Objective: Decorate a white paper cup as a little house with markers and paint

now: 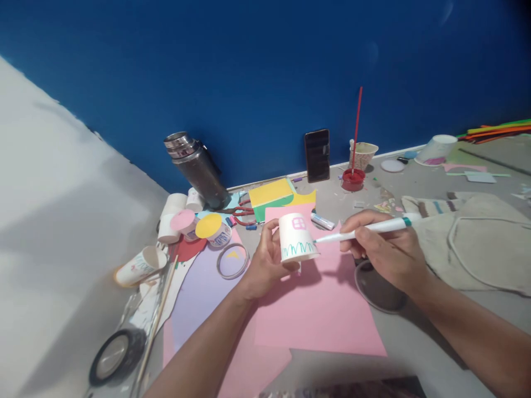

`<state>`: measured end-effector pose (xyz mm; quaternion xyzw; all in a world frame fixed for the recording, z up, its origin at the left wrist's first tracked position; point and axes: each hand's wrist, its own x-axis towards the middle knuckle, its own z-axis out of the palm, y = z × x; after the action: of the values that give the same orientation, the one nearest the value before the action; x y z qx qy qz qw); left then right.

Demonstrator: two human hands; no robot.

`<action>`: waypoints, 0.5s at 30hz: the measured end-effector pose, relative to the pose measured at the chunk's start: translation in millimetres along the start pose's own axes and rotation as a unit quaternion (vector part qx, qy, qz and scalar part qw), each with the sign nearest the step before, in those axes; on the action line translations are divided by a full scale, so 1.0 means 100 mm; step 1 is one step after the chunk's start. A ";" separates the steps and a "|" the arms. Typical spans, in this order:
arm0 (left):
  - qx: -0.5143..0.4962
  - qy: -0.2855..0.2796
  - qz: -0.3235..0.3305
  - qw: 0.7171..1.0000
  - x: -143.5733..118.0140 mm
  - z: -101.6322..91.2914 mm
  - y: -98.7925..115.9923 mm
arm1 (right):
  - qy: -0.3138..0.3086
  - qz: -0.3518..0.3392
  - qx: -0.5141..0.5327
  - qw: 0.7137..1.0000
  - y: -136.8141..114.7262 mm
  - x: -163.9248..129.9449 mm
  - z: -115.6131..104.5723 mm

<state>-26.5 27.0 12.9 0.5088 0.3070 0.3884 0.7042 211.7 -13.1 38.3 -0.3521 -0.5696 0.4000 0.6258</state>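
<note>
Paper cup (295,237), white and upside down, sits raised above pink paper (319,309) on the tabletop (435,354). The left hand (265,265) wraps its grip around the cup's back and rim. The right hand (385,249) pinches a white marker (365,230), its tip touching the cup's green zigzag line.

- left hand (265,264) holds an upturned paper cup (295,237) above pink paper (319,315)
- right hand (390,251) grips a marker (365,229), tip touching the cup's green zigzag
- phone (317,155) leans on the blue wall (265,72)
</note>
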 end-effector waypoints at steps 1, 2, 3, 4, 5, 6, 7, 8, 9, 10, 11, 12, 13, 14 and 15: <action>0.002 0.002 -0.005 1.000 0.00 0.01 0.01 | 0.004 -0.002 0.005 1.000 0.01 0.00 0.00; 0.004 0.005 -0.008 1.000 -0.01 0.01 0.01 | 0.005 -0.004 0.008 1.000 0.01 0.00 0.01; 0.007 0.008 -0.009 1.000 -0.01 0.02 0.02 | 0.004 -0.004 0.011 1.000 0.01 0.00 0.01; 0.011 0.010 -0.008 1.000 -0.02 0.03 0.03 | 0.002 -0.006 0.013 1.000 0.01 0.00 0.02; 0.014 0.013 -0.006 1.000 -0.02 0.04 0.03 | 0.000 -0.008 0.016 1.000 0.01 0.00 0.02; 0.014 0.014 -0.002 1.000 -0.02 0.04 0.03 | -0.001 -0.010 0.019 1.000 0.01 0.00 0.03; 0.012 0.014 0.000 1.000 -0.02 0.04 0.03 | -0.001 -0.011 0.020 1.000 0.00 0.00 0.04; 0.009 0.014 0.001 1.000 -0.02 0.04 0.02 | -0.002 -0.012 0.019 1.000 0.00 -0.01 0.04; 0.004 0.014 0.001 1.000 -0.02 0.03 0.01 | -0.003 -0.010 0.017 1.000 -0.01 -0.01 0.04; -0.001 0.013 0.000 1.000 -0.01 0.03 0.00 | -0.004 -0.007 0.015 1.000 -0.01 -0.01 0.05; -0.005 0.013 -0.001 1.000 -0.01 0.02 -0.01 | -0.007 -0.002 0.013 1.000 -0.02 -0.01 0.05; -0.007 0.014 -0.004 1.000 -0.01 0.02 -0.02 | -0.009 0.005 0.012 1.000 -0.02 0.00 0.04; -0.008 0.016 -0.005 1.000 -0.01 0.01 -0.03 | -0.012 0.010 0.012 1.000 -0.03 0.00 0.04; -0.008 0.017 -0.007 1.000 -0.01 0.01 -0.03 | -0.014 0.013 0.014 1.000 -0.03 0.00 0.04; -0.009 0.017 -0.007 1.000 -0.01 0.01 -0.03 | -0.017 0.014 0.016 1.000 -0.03 0.00 0.04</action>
<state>-25.1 25.1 10.7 0.4935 0.3189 0.3952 0.7061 208.2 -14.8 41.5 -0.3433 -0.5687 0.4232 0.6162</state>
